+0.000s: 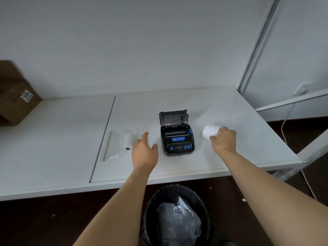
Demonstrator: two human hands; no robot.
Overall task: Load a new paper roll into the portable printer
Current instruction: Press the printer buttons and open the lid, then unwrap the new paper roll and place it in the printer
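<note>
So the small black portable printer [177, 137] gapes, bay seemingly unloaded; right hand [224, 139] grips a white paper roll [210, 132] just right; left hand [144, 151] hovers open, leftward.

A white laminate table [53, 148] is set against a plain white wall [124, 41], and a seam [103, 137] is seen running across its top. A brown cardboard box [13, 96] bearing a small white label [26, 96] is placed at the table's far left. A black wire-mesh waste bin [177, 215], lined with a black bag and holding crumpled clear plastic [177, 221], is stood on the dark floor [44, 219] below the table's front edge. A white cable [285, 128] is hung at the right, beside a white metal frame [257, 47].
</note>
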